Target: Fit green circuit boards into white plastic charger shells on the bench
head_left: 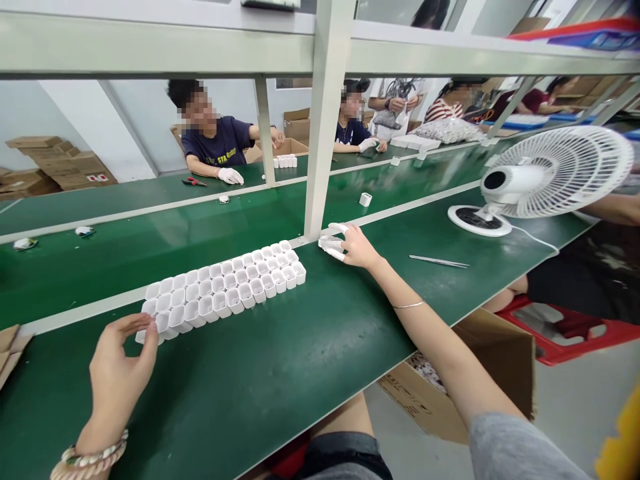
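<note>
Rows of small open white plastic boxes [220, 287] stand packed together on the green table. My left hand [120, 360] is at their near left end, thumb and fingers closed in a pinch on the corner box [163, 323]. The fingertips partly hide that corner. White finger cots cover some fingers of my right hand [359, 247], which is beside the upright post, past the far end of the rows. Its fingers are closed around a small white, partly see-through plastic box [330, 243], mostly hidden by them.
A white post [327, 120] rises beside my right hand. Tweezers [439, 261] and a white fan [545, 177] are to the right. A single white box [365, 199] rests on the green belt [250, 223]. Co-workers sit opposite. A cardboard carton [480, 373] stands below the table edge.
</note>
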Tool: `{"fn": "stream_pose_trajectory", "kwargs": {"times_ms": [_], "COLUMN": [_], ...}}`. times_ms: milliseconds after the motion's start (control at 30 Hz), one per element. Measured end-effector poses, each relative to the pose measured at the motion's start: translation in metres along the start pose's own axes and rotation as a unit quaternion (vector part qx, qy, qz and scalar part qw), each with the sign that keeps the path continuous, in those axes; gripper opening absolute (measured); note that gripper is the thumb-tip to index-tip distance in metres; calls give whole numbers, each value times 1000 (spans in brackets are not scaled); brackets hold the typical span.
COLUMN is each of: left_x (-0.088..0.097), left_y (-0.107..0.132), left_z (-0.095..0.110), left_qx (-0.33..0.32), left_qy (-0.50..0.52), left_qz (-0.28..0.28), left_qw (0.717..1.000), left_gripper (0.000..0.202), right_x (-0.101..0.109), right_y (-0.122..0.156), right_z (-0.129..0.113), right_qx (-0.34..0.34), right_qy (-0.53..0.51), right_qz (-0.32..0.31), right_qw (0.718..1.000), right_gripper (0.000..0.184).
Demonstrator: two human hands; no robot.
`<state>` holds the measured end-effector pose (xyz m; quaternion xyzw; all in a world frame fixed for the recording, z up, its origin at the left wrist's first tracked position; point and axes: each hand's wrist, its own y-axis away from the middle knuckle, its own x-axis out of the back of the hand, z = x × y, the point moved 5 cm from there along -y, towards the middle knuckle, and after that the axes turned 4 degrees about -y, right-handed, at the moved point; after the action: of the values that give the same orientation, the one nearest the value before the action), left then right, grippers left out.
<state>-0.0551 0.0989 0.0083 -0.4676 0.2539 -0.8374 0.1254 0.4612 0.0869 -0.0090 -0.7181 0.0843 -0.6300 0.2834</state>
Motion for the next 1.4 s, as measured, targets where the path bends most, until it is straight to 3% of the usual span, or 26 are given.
{"fn": "stream_pose_trajectory", "kwargs": {"times_ms": [100, 467, 667, 967, 1400], "left_x": [-3, -3, -3, -2, -9], "left_y": [0, -2, 0, -3, -6], "left_z": [-2, 2, -1, 5, -7], "left_qx": [4, 38, 10, -2, 6], "left_qy": [4, -30, -20, -19, -36], "left_qz": [-11, -29, -7, -9, -17], "left_qw": [1000, 998, 1000, 1000, 999], "left_gripper": [35, 36, 37, 36, 40], "right_x": [1, -7, -7, -12, -17], "right_y": [6, 15, 18, 15, 18], "right_z": [1, 13, 13, -5, 4], "right_qx": [36, -6, -12, 4, 60], "right_qy": [24, 67, 48, 67, 95], "right_qz": [-27, -40, -48, -40, -17], "right_qw": [999, 997, 998, 997, 993], "right_gripper": [34, 29, 28, 41, 44]}}
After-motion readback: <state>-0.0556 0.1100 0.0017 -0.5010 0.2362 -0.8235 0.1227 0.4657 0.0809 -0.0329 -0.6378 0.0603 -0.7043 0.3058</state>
